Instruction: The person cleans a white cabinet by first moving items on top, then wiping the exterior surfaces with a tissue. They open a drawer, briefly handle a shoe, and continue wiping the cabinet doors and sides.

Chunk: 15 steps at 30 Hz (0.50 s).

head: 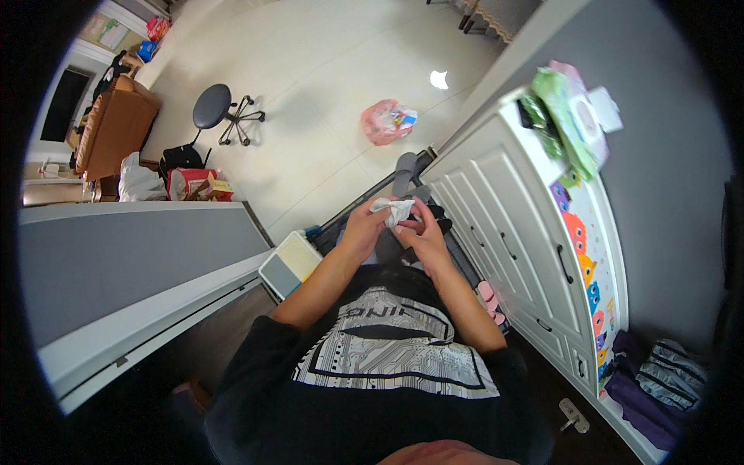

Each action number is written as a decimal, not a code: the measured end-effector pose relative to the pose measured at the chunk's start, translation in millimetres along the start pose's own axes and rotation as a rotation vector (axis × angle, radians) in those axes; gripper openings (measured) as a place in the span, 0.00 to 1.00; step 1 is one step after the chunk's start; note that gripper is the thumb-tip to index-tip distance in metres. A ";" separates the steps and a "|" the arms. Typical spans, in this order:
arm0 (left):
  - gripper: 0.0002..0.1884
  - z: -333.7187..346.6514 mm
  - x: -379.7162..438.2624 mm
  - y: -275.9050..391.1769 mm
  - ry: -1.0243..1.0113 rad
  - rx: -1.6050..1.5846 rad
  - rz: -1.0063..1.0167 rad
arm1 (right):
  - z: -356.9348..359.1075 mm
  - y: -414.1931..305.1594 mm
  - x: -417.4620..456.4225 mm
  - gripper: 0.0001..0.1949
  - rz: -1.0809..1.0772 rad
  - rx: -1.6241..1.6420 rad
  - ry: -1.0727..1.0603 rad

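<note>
A crumpled white wipe or tissue (396,211) is held up in front of my chest, pinched between both hands. My left hand (365,225) grips its left side, the thumb lying along the cloth. On the other side, my right hand (423,233) has its fingers curled around the right part, which hides some of it. Below the hands, grey slippers (405,168) and dark shoes (443,220) rest on a dark doormat (465,264).
A white drawer cabinet (494,192) stands at my right, with wipes packs (567,119) on top. On the tiled floor ahead are a pink plastic bag (381,123) and a round black stool (212,107). A step stool (290,264) and a grey partition (151,253) are to the left.
</note>
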<state>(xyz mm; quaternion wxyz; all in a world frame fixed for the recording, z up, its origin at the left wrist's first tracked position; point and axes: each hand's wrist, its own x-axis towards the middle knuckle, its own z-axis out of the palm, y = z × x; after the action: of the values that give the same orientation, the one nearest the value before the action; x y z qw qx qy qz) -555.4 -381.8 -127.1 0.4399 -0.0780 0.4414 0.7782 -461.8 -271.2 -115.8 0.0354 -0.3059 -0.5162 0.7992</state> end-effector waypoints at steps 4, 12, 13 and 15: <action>0.12 -48.0 11.0 31.8 0.057 0.094 -0.090 | 48.0 0.1 29.8 0.25 -0.231 -0.553 -0.072; 0.13 -92.7 45.6 73.1 0.164 0.199 -0.153 | 104.9 12.4 85.6 0.19 -0.306 -0.871 -0.013; 0.13 -93.7 50.4 76.0 0.145 0.212 -0.160 | 105.8 12.3 95.8 0.18 -0.328 -0.881 0.007; 0.17 -100.1 59.4 84.2 0.080 0.248 -0.189 | 108.7 11.3 115.5 0.15 -0.376 -0.896 0.054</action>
<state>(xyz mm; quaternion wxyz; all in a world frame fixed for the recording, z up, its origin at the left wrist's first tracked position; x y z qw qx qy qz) -681.3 -439.6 -165.2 0.4994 -0.0954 0.5420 0.6692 -609.6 -320.8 -147.1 0.0573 -0.2130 -0.8546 0.4700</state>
